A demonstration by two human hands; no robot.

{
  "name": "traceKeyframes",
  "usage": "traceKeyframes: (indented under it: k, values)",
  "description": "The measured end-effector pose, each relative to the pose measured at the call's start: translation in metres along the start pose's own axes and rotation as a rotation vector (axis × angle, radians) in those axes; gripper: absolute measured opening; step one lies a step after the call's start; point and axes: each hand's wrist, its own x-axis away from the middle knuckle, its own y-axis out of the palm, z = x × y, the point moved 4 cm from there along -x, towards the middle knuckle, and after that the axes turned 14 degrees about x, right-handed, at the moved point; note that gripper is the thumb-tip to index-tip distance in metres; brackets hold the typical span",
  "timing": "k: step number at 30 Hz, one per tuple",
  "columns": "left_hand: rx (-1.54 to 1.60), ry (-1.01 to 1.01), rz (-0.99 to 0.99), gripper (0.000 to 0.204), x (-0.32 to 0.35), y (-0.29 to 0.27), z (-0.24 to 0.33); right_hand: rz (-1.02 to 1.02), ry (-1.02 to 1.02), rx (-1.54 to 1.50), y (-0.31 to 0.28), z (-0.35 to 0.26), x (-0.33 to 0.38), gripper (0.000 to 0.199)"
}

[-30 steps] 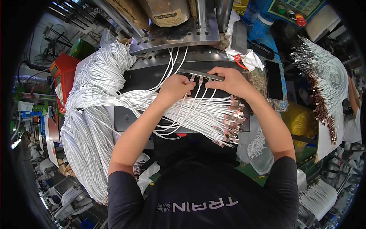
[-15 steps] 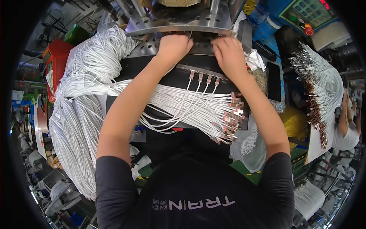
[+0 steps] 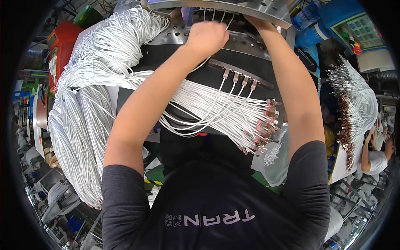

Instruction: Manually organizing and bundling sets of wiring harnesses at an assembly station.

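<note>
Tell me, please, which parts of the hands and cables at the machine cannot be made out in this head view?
- Right hand: its fingers are hidden under the metal plate, so its grip cannot be told.
- Left hand: only its back shows; the fingers curl out of sight.
- Cables under the plate: their ends are cut off by the plate.
- White cable bundle: its lower end is covered by the left arm and shoulder.

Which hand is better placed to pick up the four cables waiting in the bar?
Probably the left hand: it is fisted just above the four cables, while the right hand reaches under the metal plate.
</note>
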Motion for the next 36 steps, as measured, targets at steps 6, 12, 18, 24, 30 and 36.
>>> traceKeyframes:
  k: [6,12,18,24,30,36]
  values:
    - [0.006,0.286,-0.083,0.015,0.006,-0.051,0.035,-0.174,0.246,0.015,-0.065,-0.011,0.009,0.038]
    - [-0.166,-0.248,0.503,0.022,0.06,-0.288,-0.092,-0.181,0.056,-0.164,-0.055,-0.002,0.026,0.028]
    - [-0.07,0.023,0.544,0.018,0.09,-0.228,-0.054,-0.119,-0.074,-0.248,-0.052,0.018,0.1,0.031]
    - [0.374,0.324,-0.136,0.034,0.146,-0.074,0.113,-0.352,-0.034,-0.562,-0.105,0.027,0.158,0.039]
    - [0.326,0.179,-0.163,0.025,0.135,-0.055,0.12,-0.451,-0.283,-0.449,-0.092,0.026,0.18,0.028]
    - [0.211,0.051,-0.095,0.018,0.114,-0.044,0.086,-0.113,-0.25,-0.601,-0.038,0.006,0.098,0.025]
